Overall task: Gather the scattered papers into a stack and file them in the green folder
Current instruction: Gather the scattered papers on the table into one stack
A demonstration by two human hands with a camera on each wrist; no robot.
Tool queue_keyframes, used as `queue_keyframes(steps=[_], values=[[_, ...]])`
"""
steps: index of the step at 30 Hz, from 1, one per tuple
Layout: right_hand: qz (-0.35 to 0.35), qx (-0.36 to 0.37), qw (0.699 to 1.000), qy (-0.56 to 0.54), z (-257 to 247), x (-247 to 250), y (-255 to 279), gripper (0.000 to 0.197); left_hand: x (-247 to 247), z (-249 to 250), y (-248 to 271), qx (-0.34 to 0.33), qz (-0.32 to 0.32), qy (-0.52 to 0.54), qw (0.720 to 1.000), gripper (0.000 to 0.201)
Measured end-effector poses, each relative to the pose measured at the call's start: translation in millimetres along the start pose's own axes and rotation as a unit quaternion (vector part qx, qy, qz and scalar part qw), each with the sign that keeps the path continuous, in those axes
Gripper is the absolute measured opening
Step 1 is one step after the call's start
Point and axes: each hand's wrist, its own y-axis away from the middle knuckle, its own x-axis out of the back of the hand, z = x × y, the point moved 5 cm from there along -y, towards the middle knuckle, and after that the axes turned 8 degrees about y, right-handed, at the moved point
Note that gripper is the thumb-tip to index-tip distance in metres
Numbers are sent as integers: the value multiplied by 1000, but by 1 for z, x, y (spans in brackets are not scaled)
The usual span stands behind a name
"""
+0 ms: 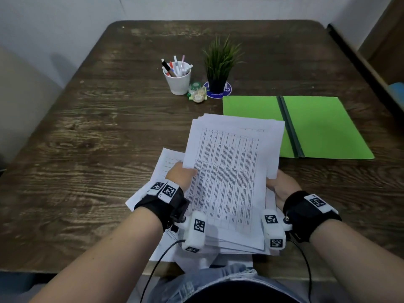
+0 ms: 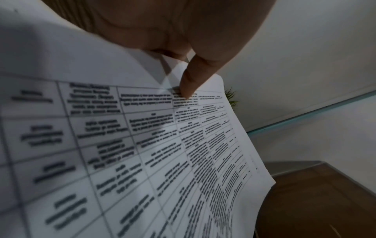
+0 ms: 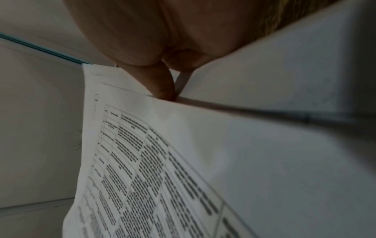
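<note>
A loose stack of white printed papers [image 1: 229, 171] with tables on them is held above the table's near edge, tilted toward me. My left hand [image 1: 182, 174] grips the stack's left edge, and in the left wrist view its thumb [image 2: 189, 83] presses on the top sheet [image 2: 142, 161]. My right hand [image 1: 282, 186] grips the right edge; the right wrist view shows its thumb [image 3: 162, 83] on the papers [image 3: 183, 161]. A few more sheets [image 1: 153, 178] lie on the table under my left wrist. The green folder [image 1: 317, 125] lies open flat to the right, beyond the stack.
A white cup of pens [image 1: 177, 78], a small potted plant [image 1: 218, 68] on a blue coaster and a little green tape dispenser [image 1: 196, 92] stand mid-table behind the papers. The dark wooden table [image 1: 87, 138] stretches to the left. A wall runs behind.
</note>
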Motion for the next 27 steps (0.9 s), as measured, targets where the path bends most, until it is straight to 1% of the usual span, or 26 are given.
queue_keyframes(steps=[1, 3, 4, 5, 6, 7, 8, 9, 10, 11, 12, 13, 14, 17, 19, 21, 23, 24, 27], values=[[13, -11, 1000, 18, 4, 3, -2, 46, -3, -3, 2, 4, 17, 17, 1000, 42], [40, -32, 998, 49, 8, 7, -4, 37, -9, -8, 4, 10, 55, 46, 997, 49], [62, -38, 995, 62, 11, 12, -6, 31, -12, -11, 5, 11, 62, 42, 997, 52], [82, -44, 994, 64, 12, 16, -5, 24, -17, -14, 4, 10, 56, 23, 998, 53], [101, -51, 992, 56, 12, 19, -5, 26, -23, -16, 3, 11, 42, -1, 999, 50], [114, -65, 990, 50, 13, 21, -5, 37, -28, -19, 1, 12, 33, -22, 999, 47], [119, -85, 987, 60, 16, 23, -6, 54, -31, -22, 0, 14, 32, -35, 999, 44], [116, -98, 985, 86, 18, 23, -6, 70, -35, -25, -1, 19, 36, -38, 998, 42], [105, -96, 983, 120, 20, 23, -6, 77, -38, -28, -2, 19, 43, -33, 998, 41], [82, -80, 980, 165, 20, 21, -5, 72, -41, -30, -3, 14, 48, -29, 998, 41], [60, -58, 974, 212, 19, 20, -4, 61, -45, -31, -3, 8, 45, -27, 999, 41], [48, -48, 966, 250, 20, 19, -3, 54, -48, -33, -4, 1, 39, -31, 999, 42], [47, -43, 961, 269, 22, 21, -2, 51, -51, -34, -5, -5, 30, -38, 999, 43], [66, -40, 959, 273, 24, 29, -5, 46, -56, -33, -6, -11, -2, -48, 999, 42], [71, -52, 961, 263, 26, 40, -12, 45, -56, -30, -11, -15, -17, -35, 999, 42], [81, -62, 968, 231, 31, 58, -22, 46, -45, -26, -22, -34, 9, -37, 999, 46], [108, -68, 968, 216, 33, 79, -29, 46, -32, -21, -35, -64, 46, -98, 992, 53], [128, -73, 968, 205, 34, 91, -31, 45, -27, -18, -41, -78, 52, -137, 986, 54], [158, -90, 966, 183, 33, 117, -31, 43, -16, -6, -60, -118, 43, -231, 965, 45]])
